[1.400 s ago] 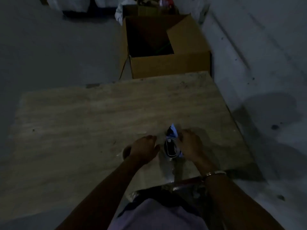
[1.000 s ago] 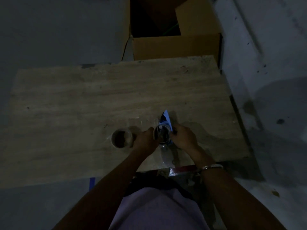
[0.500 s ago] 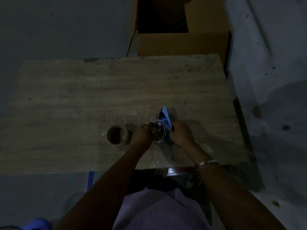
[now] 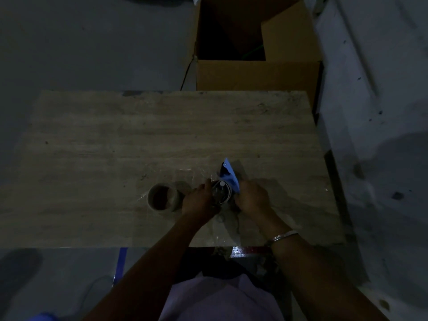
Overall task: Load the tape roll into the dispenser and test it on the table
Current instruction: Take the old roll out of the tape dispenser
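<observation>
The table (image 4: pixel 139 140) looked matt, grained wood; the far box (image 4: pixel 257 75) plain cardboard; the bracelet (image 4: pixel 283 236) shiny metal.

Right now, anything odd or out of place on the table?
Little does. Clear film or tape lies stuck and wrinkled on the table beside the blue dispenser held by the left hand and right hand. A separate roll lies flat, left of the hands. Lighting is too dim to judge damage.

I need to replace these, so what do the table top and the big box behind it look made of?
The table top looks like matte wood or wood-grain laminate: pale streaks run along its length, but the dim light leaves it open. The box looks like plain brown cardboard, with dull folded flaps standing open.
</observation>
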{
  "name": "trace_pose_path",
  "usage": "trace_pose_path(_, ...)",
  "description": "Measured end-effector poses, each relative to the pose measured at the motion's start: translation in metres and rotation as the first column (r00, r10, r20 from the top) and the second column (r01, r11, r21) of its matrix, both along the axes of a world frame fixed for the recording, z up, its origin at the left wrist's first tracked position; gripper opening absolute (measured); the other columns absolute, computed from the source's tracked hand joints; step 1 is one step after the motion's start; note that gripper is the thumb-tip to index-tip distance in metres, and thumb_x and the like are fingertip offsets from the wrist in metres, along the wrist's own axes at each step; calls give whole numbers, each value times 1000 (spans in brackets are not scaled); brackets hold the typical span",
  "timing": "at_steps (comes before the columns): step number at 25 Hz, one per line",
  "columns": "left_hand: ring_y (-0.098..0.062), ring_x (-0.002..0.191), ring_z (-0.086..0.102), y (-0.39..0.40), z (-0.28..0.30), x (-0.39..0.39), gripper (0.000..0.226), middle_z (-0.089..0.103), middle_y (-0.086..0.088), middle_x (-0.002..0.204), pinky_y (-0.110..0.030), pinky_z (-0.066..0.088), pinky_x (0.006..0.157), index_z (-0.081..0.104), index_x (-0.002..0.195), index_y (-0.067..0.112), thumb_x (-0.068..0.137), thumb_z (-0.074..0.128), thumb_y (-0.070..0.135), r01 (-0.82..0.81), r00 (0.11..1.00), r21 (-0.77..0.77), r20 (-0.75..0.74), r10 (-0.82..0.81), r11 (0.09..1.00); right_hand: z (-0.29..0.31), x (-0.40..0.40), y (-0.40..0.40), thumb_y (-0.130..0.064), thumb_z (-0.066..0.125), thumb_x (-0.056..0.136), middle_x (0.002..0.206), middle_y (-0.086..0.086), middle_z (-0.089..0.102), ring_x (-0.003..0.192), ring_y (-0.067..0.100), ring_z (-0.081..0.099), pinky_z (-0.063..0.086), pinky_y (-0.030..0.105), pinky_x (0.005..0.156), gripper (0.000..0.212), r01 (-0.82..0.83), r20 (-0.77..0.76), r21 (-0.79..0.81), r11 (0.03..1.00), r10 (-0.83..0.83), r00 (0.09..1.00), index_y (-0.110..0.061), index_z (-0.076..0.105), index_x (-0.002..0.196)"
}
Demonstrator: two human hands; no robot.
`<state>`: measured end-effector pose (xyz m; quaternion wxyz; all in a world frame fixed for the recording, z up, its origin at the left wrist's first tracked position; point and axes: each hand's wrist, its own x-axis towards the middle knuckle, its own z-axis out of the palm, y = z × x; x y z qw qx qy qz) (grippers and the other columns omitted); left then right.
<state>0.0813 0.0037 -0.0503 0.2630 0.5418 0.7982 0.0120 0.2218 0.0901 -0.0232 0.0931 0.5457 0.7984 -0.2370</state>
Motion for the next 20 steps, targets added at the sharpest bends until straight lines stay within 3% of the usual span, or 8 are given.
trace_pose_path(3, -25, 113, 62, -1, -1, -1, 90, 61, -6, 133, -39, 54, 87, 33, 147, 24, 73, 79, 47, -25, 1000, 70, 20, 24, 997, -1, -2, 0, -14, 55, 94, 108, 13, 68, 97, 29, 65, 51, 37, 78, 18, -10, 27, 37, 999, 9, 1000, -8, 63, 110)
trace_pose_path(10, -27, 104, 67, -8, -4, -4, 88, 66, -2, 126, -35, 54, 77, 42, 142, 29, 66, 77, 55, -24, 999, 199, 36, 17, 980, -1, -4, -3, -10, 53, 94, 105, 15, 69, 95, 31, 66, 52, 38, 75, 16, -25, 65, 53, 998, 21, 998, -6, 66, 102)
trace_pose_path(13, -28, 96, 70, -11, -3, -5, 85, 69, -3, 118, -37, 57, 72, 46, 138, 28, 64, 73, 59, -68, 993, 305, 110, 35, 950, 4, -4, -6, -17, 58, 91, 109, 12, 68, 95, 30, 65, 53, 38, 76, 23, 49, -9, 59, 997, -49, 999, -10, 62, 112)
trace_pose_path(16, -27, 93, 70, -9, 1, -5, 87, 69, -3, 118, -36, 57, 67, 49, 136, 24, 61, 67, 65, -90, 988, 384, 153, 33, 919, 13, -4, -9, -16, 57, 92, 125, 12, 61, 110, 30, 59, 48, 37, 85, 41, 50, -100, 160, 986, -34, 994, -11, 53, 132)
trace_pose_path(18, -26, 96, 69, -8, 4, -5, 85, 67, -3, 121, -36, 57, 69, 50, 135, 21, 64, 71, 62, -92, 984, 395, 179, 22, 914, 18, -5, -9, -18, 54, 95, 127, 13, 59, 113, 30, 56, 46, 36, 87, 38, 66, -144, 199, 978, -37, 989, -9, 54, 131)
trace_pose_path(20, -24, 102, 67, -6, 4, -5, 87, 65, -3, 126, -38, 58, 74, 47, 138, 19, 67, 75, 59, -77, 979, 402, 202, -6, 913, 20, -9, -8, -24, 49, 98, 115, 12, 64, 103, 29, 61, 47, 35, 80, 28, 121, -196, 180, 976, -85, 977, -8, 62, 118)
